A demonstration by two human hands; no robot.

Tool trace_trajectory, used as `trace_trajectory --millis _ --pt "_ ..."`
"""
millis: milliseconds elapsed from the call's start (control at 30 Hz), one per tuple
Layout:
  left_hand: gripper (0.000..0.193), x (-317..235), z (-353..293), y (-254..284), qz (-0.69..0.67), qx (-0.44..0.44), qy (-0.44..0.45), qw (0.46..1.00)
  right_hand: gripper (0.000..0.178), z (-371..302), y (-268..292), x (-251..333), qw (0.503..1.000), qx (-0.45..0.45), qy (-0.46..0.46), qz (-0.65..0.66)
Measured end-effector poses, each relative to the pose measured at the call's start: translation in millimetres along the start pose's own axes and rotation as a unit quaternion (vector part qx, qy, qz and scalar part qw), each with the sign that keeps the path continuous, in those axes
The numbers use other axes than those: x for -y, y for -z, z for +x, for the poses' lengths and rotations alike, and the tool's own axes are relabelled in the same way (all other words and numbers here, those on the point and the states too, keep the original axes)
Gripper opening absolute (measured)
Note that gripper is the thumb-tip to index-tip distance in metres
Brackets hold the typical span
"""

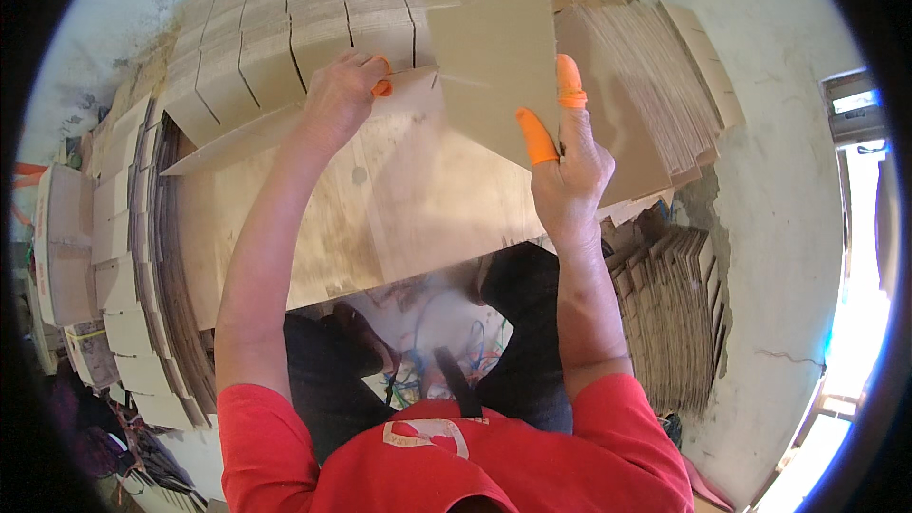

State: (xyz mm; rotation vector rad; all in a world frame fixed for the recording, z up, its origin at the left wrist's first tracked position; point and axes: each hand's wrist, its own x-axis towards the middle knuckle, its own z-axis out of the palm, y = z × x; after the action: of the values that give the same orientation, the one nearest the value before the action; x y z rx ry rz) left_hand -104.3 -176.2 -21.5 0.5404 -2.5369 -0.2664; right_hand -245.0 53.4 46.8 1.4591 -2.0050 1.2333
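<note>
My right hand [573, 171], with orange finger covers on the thumb and a finger, grips the lower right edge of a plain brown cardboard sheet [489, 47]. The sheet is held up at a tilt above the wooden board [361, 209]. Pinched in my left hand [344, 95], which wears an orange cover at the fingertip, is the upper edge of a slotted cardboard strip [404, 95]. That strip leans over the back of the board, in front of a row of stacked slotted cardboard pieces [275, 28]. The sheet's far end runs out of view.
Right of the board stands a thick stack of cardboard sheets [646, 95], with another bundle [670, 313] lower down. More slotted cardboard [133, 256] is piled at the left, beside a cardboard box [68, 247]. Blue strings [418, 361] lie on the floor between my legs.
</note>
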Motion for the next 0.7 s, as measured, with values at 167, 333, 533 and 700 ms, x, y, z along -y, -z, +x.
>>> trace_trajectory --millis 167,333,533,700 --pt "0.015 -28 -10 12 0.023 0.019 -0.018 0.999 0.066 -8 1 0 1.0 0.007 0.005 0.007" --pt "0.015 -55 -26 15 0.025 -0.026 -0.076 0.996 0.061 -18 5 -1 0.999 0.021 0.025 -0.012" --pt "0.013 -96 -39 33 -0.018 -0.031 -0.13 0.991 0.06 -39 4 -7 0.993 0.091 0.023 -0.072" --pt "0.023 -131 -58 42 -0.104 -0.064 -0.139 0.983 0.068 -58 1 -13 0.97 0.216 -0.034 -0.104"
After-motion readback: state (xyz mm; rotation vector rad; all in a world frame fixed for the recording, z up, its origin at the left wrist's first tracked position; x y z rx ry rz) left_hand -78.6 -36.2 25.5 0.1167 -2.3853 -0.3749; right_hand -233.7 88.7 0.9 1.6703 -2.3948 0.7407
